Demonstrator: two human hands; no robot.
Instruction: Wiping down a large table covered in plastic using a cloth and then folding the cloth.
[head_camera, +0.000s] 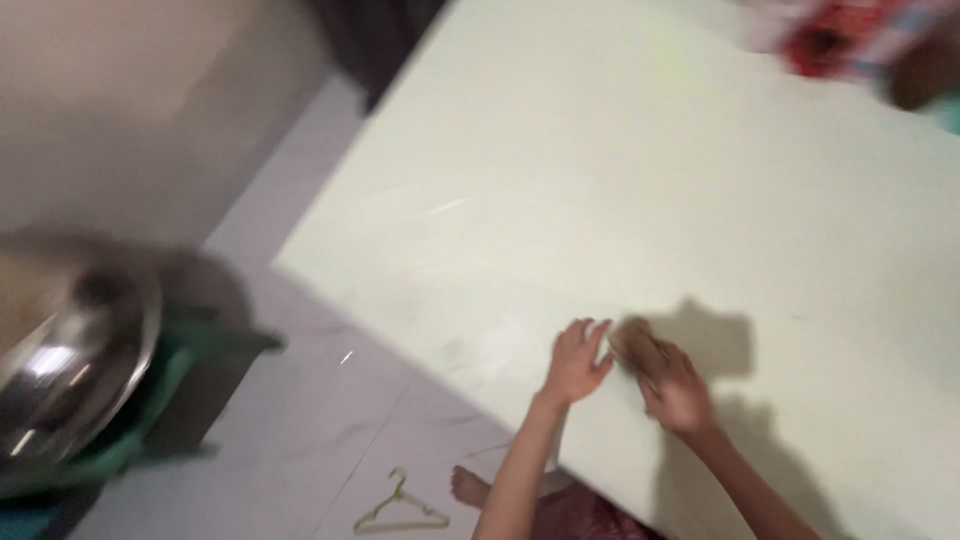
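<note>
My left hand (577, 360) rests flat on the pale green table top (620, 180), fingers spread and holding nothing. Just to its right, my right hand (672, 383) is closed around a small brownish lump (628, 338) pressed against the table; the picture is too blurred to tell what the lump is. Both hands are near the table's front edge and almost touch each other.
A shiny metal bowl (70, 360) sits on something green at the far left. A wire clothes hanger (400, 508) lies on the light tiled floor beside a bare foot (467, 486). A red and white patterned thing (850, 35) lies at the table's far right corner.
</note>
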